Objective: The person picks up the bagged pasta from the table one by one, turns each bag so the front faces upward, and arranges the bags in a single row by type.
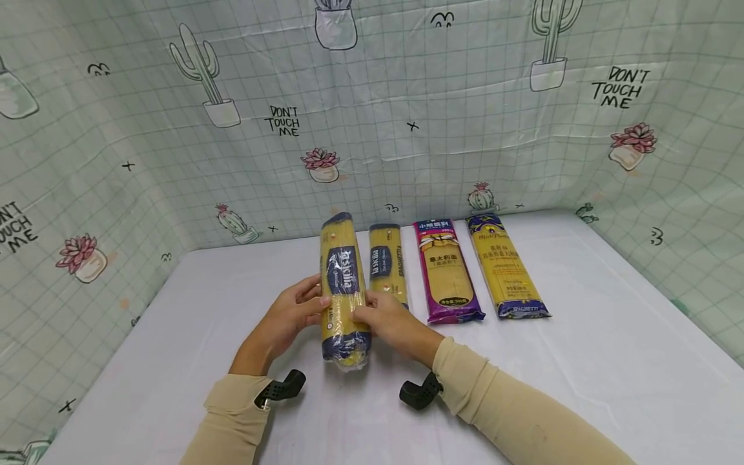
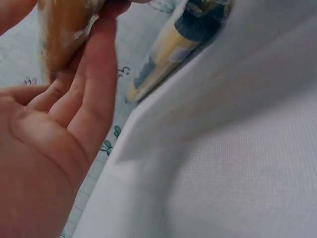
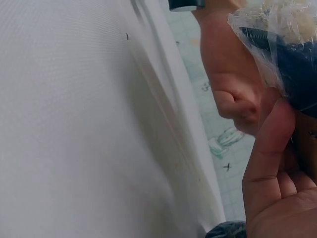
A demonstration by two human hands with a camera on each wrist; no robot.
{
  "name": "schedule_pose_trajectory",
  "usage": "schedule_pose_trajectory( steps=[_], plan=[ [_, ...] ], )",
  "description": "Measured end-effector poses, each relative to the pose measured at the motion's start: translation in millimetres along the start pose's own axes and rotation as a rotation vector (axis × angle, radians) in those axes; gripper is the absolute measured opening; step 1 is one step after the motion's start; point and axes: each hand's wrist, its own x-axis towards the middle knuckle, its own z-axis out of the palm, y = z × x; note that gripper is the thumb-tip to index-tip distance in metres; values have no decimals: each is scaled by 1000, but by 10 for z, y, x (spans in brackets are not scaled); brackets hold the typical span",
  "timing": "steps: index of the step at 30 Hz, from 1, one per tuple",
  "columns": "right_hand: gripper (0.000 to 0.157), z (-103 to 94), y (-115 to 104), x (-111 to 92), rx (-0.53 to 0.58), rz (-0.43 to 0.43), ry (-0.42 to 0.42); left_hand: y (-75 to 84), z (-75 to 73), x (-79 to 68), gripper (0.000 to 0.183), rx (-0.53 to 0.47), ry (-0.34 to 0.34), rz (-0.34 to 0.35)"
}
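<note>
Both hands hold one spaghetti packet [image 1: 344, 310], a yellow roll in clear wrap with dark blue ends and a "la sicilia" label, raised off the table and nearly upright. My left hand [image 1: 290, 316] grips its left side, thumb on the front and fingers behind. On its right side my right hand [image 1: 398, 326] pinches it lower down, thumb across the front. In the left wrist view the fingers [image 2: 96, 84] curl round the packet. The right wrist view shows its crinkled clear end [image 3: 292, 20] above the right thumb.
A second "la sicilia" packet [image 1: 386, 258] lies just behind the right hand, partly covered by it. Farther right lie a purple-and-pink pasta packet [image 1: 449, 274] and a yellow-and-blue spaghetti packet [image 1: 507, 268]. A cactus-print curtain [image 1: 372, 129] rises behind the white table [image 1: 192, 310].
</note>
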Motion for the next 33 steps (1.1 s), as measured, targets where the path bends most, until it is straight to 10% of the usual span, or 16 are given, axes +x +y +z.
schedule_pose_trajectory(
  steps=[8, 33],
  plan=[
    [42, -65, 5, 15, -32, -24, 44, -9, 29, -24, 90, -52, -157, -66],
    [33, -121, -70, 49, -209, -51, 63, 0, 218, 57, 98, 64, 64, 31]
  ],
)
